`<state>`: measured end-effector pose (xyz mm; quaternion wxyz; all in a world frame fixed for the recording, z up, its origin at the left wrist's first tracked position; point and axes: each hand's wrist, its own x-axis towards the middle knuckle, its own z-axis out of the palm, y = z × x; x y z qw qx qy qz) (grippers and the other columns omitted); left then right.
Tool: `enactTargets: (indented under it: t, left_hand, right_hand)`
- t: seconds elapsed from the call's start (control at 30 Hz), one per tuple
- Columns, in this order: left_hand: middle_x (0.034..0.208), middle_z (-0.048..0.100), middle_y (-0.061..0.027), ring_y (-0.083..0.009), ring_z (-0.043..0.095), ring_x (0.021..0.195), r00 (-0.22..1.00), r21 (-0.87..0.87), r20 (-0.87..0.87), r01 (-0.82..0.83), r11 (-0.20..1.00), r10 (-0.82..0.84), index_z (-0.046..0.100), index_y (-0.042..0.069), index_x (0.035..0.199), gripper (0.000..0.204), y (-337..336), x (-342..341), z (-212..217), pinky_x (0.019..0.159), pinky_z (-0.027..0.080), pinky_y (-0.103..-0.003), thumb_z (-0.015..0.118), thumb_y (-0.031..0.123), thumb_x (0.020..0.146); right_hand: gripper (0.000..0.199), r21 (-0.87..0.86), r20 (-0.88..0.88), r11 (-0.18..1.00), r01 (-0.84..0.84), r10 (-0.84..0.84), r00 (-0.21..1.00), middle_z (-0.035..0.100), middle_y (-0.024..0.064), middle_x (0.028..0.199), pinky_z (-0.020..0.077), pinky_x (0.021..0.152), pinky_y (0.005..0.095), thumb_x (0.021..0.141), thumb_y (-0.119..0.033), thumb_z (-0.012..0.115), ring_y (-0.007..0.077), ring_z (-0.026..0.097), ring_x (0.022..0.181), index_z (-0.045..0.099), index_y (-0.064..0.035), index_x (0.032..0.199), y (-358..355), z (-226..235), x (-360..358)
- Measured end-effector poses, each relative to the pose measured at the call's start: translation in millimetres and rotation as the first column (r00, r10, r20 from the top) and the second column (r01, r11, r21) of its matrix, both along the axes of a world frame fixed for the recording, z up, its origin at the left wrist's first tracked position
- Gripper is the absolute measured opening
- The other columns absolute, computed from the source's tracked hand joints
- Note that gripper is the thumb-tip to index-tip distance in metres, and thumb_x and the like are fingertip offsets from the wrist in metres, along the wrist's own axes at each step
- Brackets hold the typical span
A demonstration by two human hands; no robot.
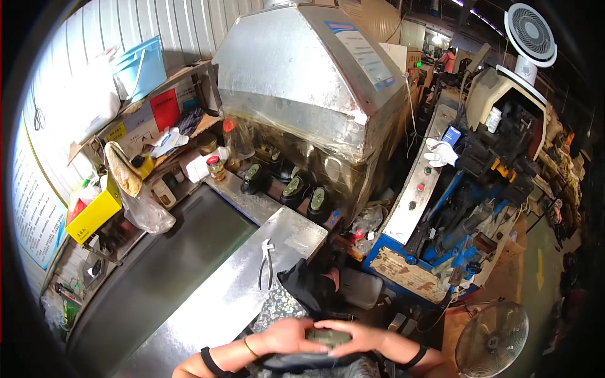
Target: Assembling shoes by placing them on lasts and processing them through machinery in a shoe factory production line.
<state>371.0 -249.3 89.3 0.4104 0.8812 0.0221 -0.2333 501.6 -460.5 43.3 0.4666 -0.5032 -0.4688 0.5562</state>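
Observation:
Close to my body, my left hand (287,336) and my right hand (358,334) curl round a green shoe last (330,337) from both sides. Its oval green top shows between my fingers, while its lower part is hidden by my hands and dark material. A dark, folded piece (304,285) lies just beyond my left hand, next to speckled cloth (279,305). On the metal tabletop (208,309), farther forward, rests a pair of pliers (266,264) with nobody holding it. Several black shoes on green lasts (294,188) stand before the metal hood.
A dark conveyor belt (164,264) runs along the left. The metal hood (290,69) rises ahead. At right stands a blue machine with a control panel (413,201), a white glove (440,152) lying on it. A wire-caged fan (493,340) is near my right arm.

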Motion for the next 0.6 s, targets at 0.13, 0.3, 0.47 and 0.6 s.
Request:
enactTargets:
  t: [0.13, 0.3, 0.47, 0.6]
  left_hand:
    - [0.106, 0.068, -0.0063, -0.0153, 0.063, 0.100, 0.965, -0.604, 0.129, -0.108, 0.790, 0.230, 0.060, 0.002, 0.118, 0.031, 51.0, 4.7, -61.9, 0.091, 0.050, -0.031, 0.066, 0.017, 0.093]
    - [0.121, 0.061, -0.0225, -0.0348, 0.063, 0.105, 0.629, 0.108, 0.439, -0.746, 0.657, 0.641, 0.059, 0.000, 0.121, 0.051, 158.5, 51.1, -108.6, 0.090, 0.050, -0.042, 0.066, 0.035, 0.085]
    - [0.139, 0.044, -0.0284, -0.0478, 0.034, 0.133, 0.597, 0.254, 0.682, -0.735, 0.629, 0.422, 0.054, -0.002, 0.127, 0.060, 170.7, 73.9, -197.8, 0.113, 0.027, -0.051, 0.063, 0.038, 0.084]
    - [0.139, 0.045, -0.0269, -0.0455, 0.033, 0.134, 0.644, 0.381, 0.647, -0.737, 0.559, 0.408, 0.057, -0.002, 0.124, 0.063, 164.0, 67.0, -184.0, 0.114, 0.025, -0.049, 0.060, 0.046, 0.084]
  right_hand:
    - [0.051, -0.204, -0.387, 0.959, 0.199, -0.265, 0.883, 0.056, 0.0173, 0.128, 0.0388, 0.103, 0.0345, 0.091, -0.021, 0.063, 0.0251, 0.052, 0.120, 0.046, 0.0027, 0.133, -34.1, -18.1, -41.9]
    - [0.068, -0.576, -0.688, 0.670, 0.467, -0.706, 0.165, 0.056, 0.0239, 0.130, 0.0399, 0.107, 0.0448, 0.092, -0.038, 0.041, 0.0339, 0.059, 0.116, 0.035, 0.0091, 0.141, -59.2, -90.3, -29.0]
    - [0.062, -0.185, -0.798, 0.705, 0.685, -0.514, 0.313, 0.055, 0.0280, 0.127, 0.0463, 0.095, 0.0578, 0.095, -0.038, 0.045, 0.0440, 0.059, 0.109, 0.039, 0.0084, 0.136, 42.0, -45.7, 102.9]
    - [0.050, -0.182, -0.721, 0.524, 0.832, -0.647, 0.249, 0.061, 0.0213, 0.113, 0.0542, 0.078, 0.0540, 0.094, -0.036, 0.053, 0.0365, 0.063, 0.096, 0.049, 0.0049, 0.122, 142.9, -40.1, 207.6]
